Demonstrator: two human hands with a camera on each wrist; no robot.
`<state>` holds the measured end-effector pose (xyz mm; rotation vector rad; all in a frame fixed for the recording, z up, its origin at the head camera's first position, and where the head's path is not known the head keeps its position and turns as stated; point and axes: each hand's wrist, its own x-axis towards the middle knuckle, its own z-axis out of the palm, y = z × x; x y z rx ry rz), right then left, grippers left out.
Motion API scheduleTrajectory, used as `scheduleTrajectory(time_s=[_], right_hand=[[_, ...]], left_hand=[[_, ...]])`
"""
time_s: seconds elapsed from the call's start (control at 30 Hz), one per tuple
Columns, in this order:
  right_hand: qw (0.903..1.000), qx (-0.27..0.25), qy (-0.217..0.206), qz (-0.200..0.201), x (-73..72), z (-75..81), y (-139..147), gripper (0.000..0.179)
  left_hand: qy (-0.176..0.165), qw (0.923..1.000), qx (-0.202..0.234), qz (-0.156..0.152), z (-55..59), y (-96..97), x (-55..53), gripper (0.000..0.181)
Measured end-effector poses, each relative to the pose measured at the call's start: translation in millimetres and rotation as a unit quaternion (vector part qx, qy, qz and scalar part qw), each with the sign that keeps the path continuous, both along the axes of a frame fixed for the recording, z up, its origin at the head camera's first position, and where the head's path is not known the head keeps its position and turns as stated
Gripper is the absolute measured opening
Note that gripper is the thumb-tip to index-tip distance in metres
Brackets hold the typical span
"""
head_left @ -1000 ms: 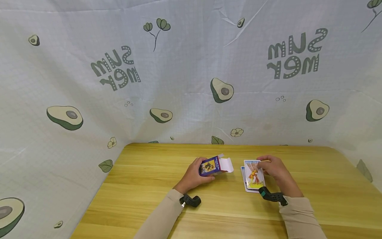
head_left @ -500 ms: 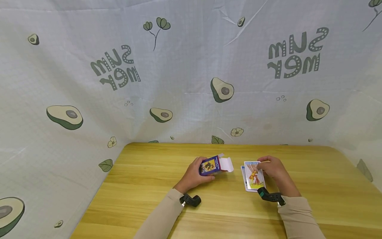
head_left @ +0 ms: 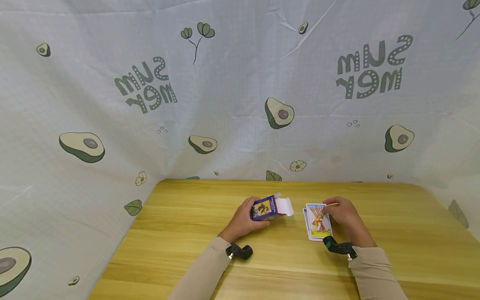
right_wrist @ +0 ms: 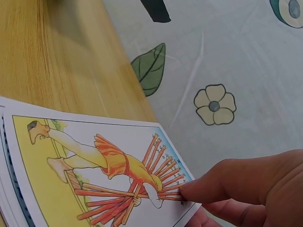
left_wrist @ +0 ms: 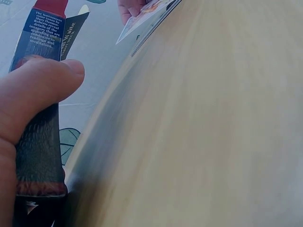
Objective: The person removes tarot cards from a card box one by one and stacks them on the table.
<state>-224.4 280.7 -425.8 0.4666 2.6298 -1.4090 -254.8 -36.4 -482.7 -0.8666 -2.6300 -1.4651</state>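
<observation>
My left hand [head_left: 243,217] grips a small dark blue card box [head_left: 262,209] from its left side, thumb along the near narrow face. The box's white end flap [head_left: 284,207] hangs open toward the right. In the left wrist view the thumb lies across the printed side of the box [left_wrist: 40,40]. My right hand [head_left: 343,213] pinches the upper right corner of a tarot card [head_left: 318,221], which shows a figure with a bundle of staves. Under that card lie more tarot cards [head_left: 306,225], slightly offset to the left. The right wrist view shows the thumb [right_wrist: 208,182] on the card's picture.
Both hands are over a yellow wood-grain table [head_left: 180,233]. A pale cloth [head_left: 240,83] printed with avocados and mirrored lettering hangs behind and at the sides. A black camera band [head_left: 240,251] sits on the left wrist, and another band [head_left: 339,246] on the right.
The pinched tarot card has come down slightly toward the cards beneath, and my right hand has shifted a little with it. The left hand and card box have kept their place.
</observation>
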Motion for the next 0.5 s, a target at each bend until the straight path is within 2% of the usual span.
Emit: scheduleTrajectory(time_s=[0.23,0.5], right_hand=[[0.9998,0.016,0.005,0.008,0.4,-3.5,0.0,0.042],[0.9996,0.024,0.006,0.011,1.7,-4.7,-0.8,0.039]], left_hand=[[0.001,1.0,-0.002,0.001,-1.9,-0.2,-1.2,0.07],[-0.002,1.0,-0.002,0.001,0.9,0.2,0.8,0.07]])
